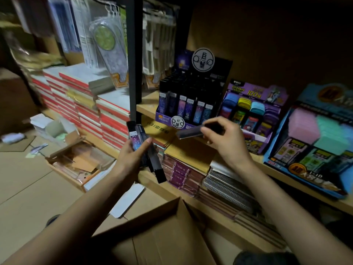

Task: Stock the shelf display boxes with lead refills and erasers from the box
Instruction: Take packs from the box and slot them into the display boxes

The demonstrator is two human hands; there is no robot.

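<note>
My left hand (133,152) grips a bundle of several dark lead refill cases (147,150), fanned out below the shelf edge. My right hand (223,138) pinches a single lead refill case (191,132), held level in front of the purple lead refill display box (191,98) on the shelf. That display box holds rows of upright refill cases. To its right stand a purple eraser display box (254,115) with coloured erasers and a blue display box (315,138) with pink and mint blocks. An open cardboard box (162,226) lies below my arms.
Stacks of red-edged notebooks (84,104) fill the left shelf, with hanging packets (107,44) above. Spiral notebooks and purple packs (200,178) sit on the lower shelf. An open carton of scraps (76,163) and loose card (128,199) lie on the floor.
</note>
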